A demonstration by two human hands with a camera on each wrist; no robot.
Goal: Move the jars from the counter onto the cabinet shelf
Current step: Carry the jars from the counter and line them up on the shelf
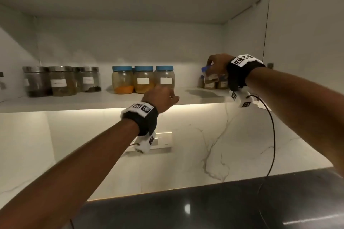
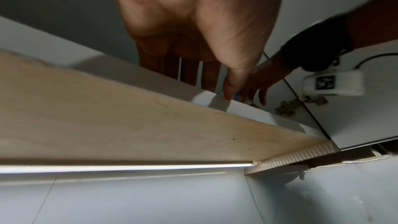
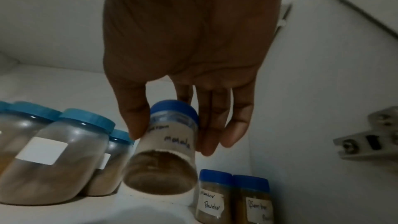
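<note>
A person reaches into an open wall cabinet, both arms raised. The right hand (image 3: 189, 67) pinches a small spice jar (image 3: 165, 151) with a dark blue lid, thumb on one side of its upper body and fingers (image 3: 215, 125) on the other. The small spice jar hangs below the palm, leaning a little, its lid nearer the palm and its base lower and tipped toward the wrist camera. It is held over the cabinet shelf (image 1: 93, 101); whether its base already touches the board is hard to tell from these views.

Just to the right of the held jar, two more small blue-lidded jars (image 3: 234, 198) stand upright against the cabinet's side wall. To its left stand larger jars with light blue lids (image 3: 53, 156), and further left of those, three jars with metal lids (image 1: 61, 81).

The left hand (image 1: 161, 97) holds nothing. It sits at the shelf's front edge, left of the held jar, fingers loosely extended.

The jar's long axis looks close to vertical, so setting it down likely needs only a short lowering and a slight righting by the right hand, into the gap left of the two small jars.
</note>
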